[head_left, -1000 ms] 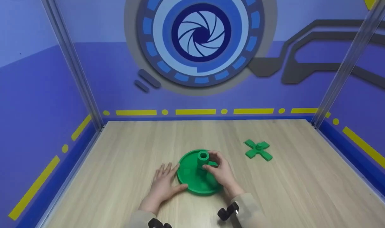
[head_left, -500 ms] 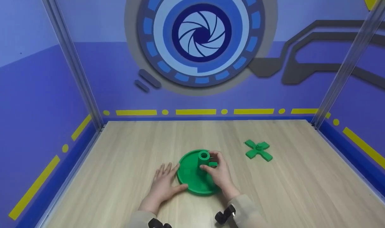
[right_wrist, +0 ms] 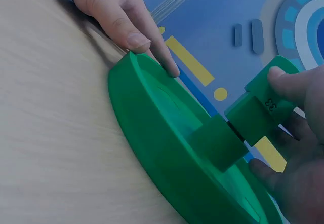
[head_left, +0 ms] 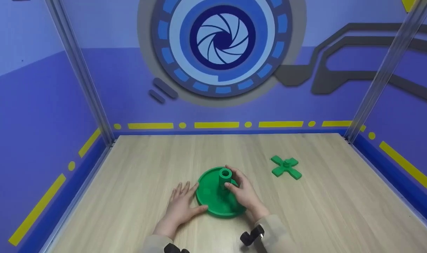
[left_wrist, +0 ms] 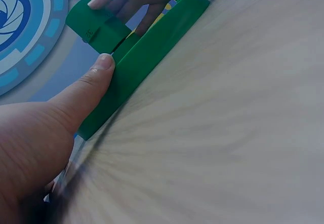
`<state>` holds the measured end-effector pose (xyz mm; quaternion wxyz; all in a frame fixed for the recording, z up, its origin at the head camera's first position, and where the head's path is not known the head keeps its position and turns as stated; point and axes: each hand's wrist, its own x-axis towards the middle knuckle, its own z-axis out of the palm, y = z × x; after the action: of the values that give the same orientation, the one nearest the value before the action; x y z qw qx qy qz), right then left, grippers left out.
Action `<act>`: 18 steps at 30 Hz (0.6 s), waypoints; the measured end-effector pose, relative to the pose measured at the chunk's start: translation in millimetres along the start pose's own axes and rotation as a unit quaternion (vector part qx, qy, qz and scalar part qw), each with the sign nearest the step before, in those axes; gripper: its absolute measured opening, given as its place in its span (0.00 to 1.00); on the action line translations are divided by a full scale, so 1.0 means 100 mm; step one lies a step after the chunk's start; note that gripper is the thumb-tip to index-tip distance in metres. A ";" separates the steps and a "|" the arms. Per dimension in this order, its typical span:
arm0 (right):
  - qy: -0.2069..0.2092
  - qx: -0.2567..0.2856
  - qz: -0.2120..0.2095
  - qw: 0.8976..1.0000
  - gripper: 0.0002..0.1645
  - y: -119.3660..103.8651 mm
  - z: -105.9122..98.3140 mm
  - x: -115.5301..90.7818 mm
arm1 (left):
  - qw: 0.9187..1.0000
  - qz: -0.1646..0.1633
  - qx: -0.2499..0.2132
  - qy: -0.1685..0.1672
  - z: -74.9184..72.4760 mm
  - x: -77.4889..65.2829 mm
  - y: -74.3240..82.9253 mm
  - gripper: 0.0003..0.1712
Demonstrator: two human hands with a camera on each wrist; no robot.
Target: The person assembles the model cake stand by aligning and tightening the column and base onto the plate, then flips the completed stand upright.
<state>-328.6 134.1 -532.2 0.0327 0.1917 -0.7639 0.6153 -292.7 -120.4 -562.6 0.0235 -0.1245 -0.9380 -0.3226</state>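
Observation:
A round green dish (head_left: 209, 198) with a raised rim lies on the table in the head view. Over its middle a green tube (head_left: 225, 179) stands upright, hollow at the top. My right hand (head_left: 246, 191) grips this tube between thumb and fingers from the right. In the right wrist view, the tube (right_wrist: 255, 110) meets a short green post (right_wrist: 217, 143) on the dish, with a thin dark gap between them. My left hand (head_left: 181, 207) lies at the dish's left side, fingers fairly straight, thumb and index finger touching the rim. The tube hides part of the dish.
A green cross-shaped piece (head_left: 286, 167) with a small central peg lies on the wooden table (head_left: 146, 165), right of the dish and farther back. Blue printed walls (head_left: 213, 112) and metal corner posts (head_left: 90, 84) enclose the table at the back and sides.
The right hand's fingers shift around the tube, its index finger now farther behind the top. A green tab seen beside the tube earlier is now mostly hidden. The left hand stays in place.

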 end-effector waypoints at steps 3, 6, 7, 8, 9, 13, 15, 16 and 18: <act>0.000 -0.009 0.001 1.000 0.33 0.00 0.01 0.00 | 1.000 -0.002 0.001 -0.002 0.00 0.00 0.00 0.56; 0.008 -0.009 0.005 1.000 0.32 -0.01 0.01 0.00 | 1.000 -0.004 0.006 -0.001 0.00 0.01 -0.01 0.57; 0.011 -0.009 0.007 1.000 0.32 -0.01 0.02 0.00 | 1.000 -0.005 0.006 0.000 0.00 0.01 -0.01 0.57; 0.013 -0.010 0.007 1.000 0.32 -0.01 0.02 0.00 | 1.000 -0.006 0.007 0.000 0.00 0.01 0.00 0.57; 0.016 -0.009 0.008 1.000 0.32 -0.01 0.02 0.00 | 1.000 -0.006 0.007 0.000 0.00 0.01 -0.01 0.57; 0.031 -0.015 0.014 0.999 0.32 0.00 0.03 0.00 | 1.000 -0.007 0.005 -0.001 0.00 0.00 0.00 0.57; 0.040 -0.018 0.016 0.999 0.31 0.00 0.04 0.00 | 1.000 -0.007 0.002 -0.001 0.00 0.00 0.00 0.57; 0.045 -0.019 0.019 0.999 0.31 0.01 0.04 0.00 | 1.000 -0.006 0.000 -0.001 -0.01 0.00 0.00 0.57; 0.056 -0.020 0.025 0.998 0.31 0.01 0.05 0.00 | 1.000 -0.005 -0.003 0.000 -0.01 0.00 0.01 0.57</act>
<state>-328.3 129.2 -534.2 0.0637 0.1373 -0.7774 0.6106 -292.4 -120.7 -561.5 0.0217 -0.1203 -0.9377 -0.3253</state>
